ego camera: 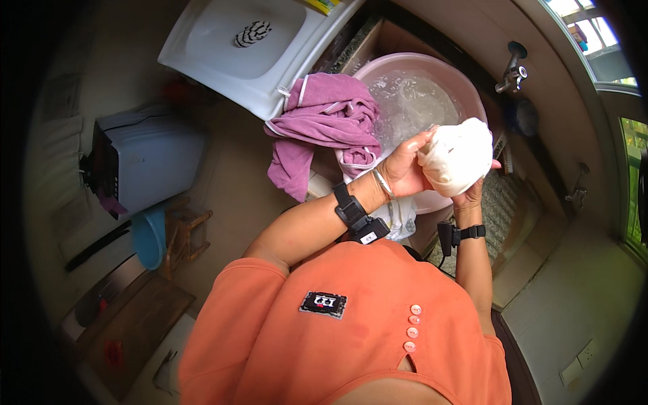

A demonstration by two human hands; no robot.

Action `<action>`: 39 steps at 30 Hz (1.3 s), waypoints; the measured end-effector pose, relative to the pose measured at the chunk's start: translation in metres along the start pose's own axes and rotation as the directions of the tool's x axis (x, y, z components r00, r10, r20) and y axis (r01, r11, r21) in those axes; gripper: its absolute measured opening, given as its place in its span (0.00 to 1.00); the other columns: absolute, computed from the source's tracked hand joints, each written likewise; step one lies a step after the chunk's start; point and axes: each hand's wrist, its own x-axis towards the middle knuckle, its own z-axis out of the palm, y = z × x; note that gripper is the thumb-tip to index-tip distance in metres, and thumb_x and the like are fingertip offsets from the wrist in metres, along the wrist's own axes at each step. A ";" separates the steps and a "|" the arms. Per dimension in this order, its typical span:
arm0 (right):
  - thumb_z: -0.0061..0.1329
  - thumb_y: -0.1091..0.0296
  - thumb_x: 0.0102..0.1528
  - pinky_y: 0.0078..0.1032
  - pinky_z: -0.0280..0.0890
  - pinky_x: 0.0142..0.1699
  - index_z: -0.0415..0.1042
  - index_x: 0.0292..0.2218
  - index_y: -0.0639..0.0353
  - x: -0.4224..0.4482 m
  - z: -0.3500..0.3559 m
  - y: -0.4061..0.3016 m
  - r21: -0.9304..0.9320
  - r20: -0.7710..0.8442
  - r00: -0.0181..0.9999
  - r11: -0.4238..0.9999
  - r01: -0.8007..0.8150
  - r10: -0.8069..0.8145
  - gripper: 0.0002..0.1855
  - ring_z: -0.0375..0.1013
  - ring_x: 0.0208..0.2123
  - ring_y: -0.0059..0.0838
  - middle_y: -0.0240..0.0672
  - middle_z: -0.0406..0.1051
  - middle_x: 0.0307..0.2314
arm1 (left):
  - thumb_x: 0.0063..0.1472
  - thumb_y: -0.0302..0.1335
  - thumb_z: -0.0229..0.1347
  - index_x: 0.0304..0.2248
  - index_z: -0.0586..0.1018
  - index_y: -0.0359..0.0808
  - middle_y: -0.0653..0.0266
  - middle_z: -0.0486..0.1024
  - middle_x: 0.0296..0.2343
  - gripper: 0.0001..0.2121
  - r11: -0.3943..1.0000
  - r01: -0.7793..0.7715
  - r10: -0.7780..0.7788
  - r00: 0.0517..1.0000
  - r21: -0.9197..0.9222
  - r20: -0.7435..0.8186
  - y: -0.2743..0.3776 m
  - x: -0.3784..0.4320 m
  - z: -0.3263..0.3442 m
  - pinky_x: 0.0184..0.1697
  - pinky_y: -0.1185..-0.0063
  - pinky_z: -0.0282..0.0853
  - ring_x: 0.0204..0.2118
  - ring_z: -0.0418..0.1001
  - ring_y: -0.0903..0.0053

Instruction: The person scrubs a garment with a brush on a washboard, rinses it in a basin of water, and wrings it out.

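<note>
A bundled white cloth [457,157] is held up between both hands, over the near right rim of a pink plastic basin [372,65]. My left hand [407,164] grips the bundle from its left side. My right hand [471,195] cups it from below and the right, partly hidden by the cloth. Water with bubbles [410,104] lies in the basin. A purple towel with white edging [324,119] hangs in folds over the basin's left side. Below the basin, near my body, is a white fabric or plastic piece [402,217].
At the upper left stands a white sink [298,66] with a black-and-white striped item [253,34] in it. Metal taps [512,73] project from the right wall. A ribbed stone washboard surface [501,212] lies right of the basin. A washing machine [157,157] and wooden stool [187,228] stand left.
</note>
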 end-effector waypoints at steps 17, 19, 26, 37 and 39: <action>0.50 0.79 0.54 0.23 0.72 0.45 0.75 0.46 0.71 0.025 0.051 -0.005 -0.658 -0.062 0.992 0.742 -0.127 0.115 0.17 0.77 0.38 0.25 0.37 0.78 0.37 | 0.43 0.22 0.65 0.42 0.78 0.31 0.64 0.79 0.34 0.23 0.536 0.039 0.019 0.998 0.843 -0.059 -0.001 0.033 -0.065 0.41 0.78 0.73 0.35 0.74 0.79; 0.50 0.79 0.54 0.23 0.71 0.45 0.75 0.46 0.71 0.024 0.042 0.004 -0.710 -0.095 0.988 0.687 -0.151 0.118 0.17 0.76 0.38 0.25 0.37 0.78 0.37 | 0.42 0.25 0.64 0.40 0.78 0.30 0.62 0.79 0.32 0.22 0.396 0.084 0.117 0.983 0.914 -0.140 -0.009 0.029 -0.070 0.39 0.76 0.73 0.34 0.74 0.79; 0.47 0.78 0.55 0.23 0.69 0.48 0.72 0.49 0.68 0.015 0.044 0.012 -0.788 -0.161 0.983 0.588 -0.184 0.091 0.19 0.74 0.42 0.24 0.34 0.76 0.40 | 0.46 0.31 0.61 0.40 0.78 0.32 0.54 0.80 0.33 0.21 0.067 0.126 0.098 0.986 0.990 -0.132 -0.012 0.032 -0.076 0.41 0.72 0.73 0.35 0.78 0.68; 0.61 0.59 0.55 0.27 0.69 0.53 0.70 0.54 0.65 -0.004 0.066 0.000 -0.436 -0.179 0.909 0.797 -0.417 0.377 0.30 0.75 0.46 0.29 0.38 0.75 0.45 | 0.44 0.36 0.62 0.35 0.80 0.27 0.41 0.79 0.29 0.20 -0.292 0.108 0.035 0.994 0.950 -0.102 0.000 0.020 -0.033 0.40 0.67 0.75 0.35 0.80 0.52; 0.59 0.67 0.56 0.24 0.72 0.47 0.75 0.47 0.68 0.002 0.068 0.002 -0.479 -0.284 0.913 0.781 -0.401 0.294 0.20 0.77 0.40 0.28 0.36 0.78 0.38 | 0.45 0.39 0.63 0.33 0.80 0.26 0.40 0.79 0.28 0.22 -0.325 0.146 0.022 0.989 0.934 -0.147 -0.006 0.029 -0.054 0.41 0.65 0.75 0.36 0.79 0.51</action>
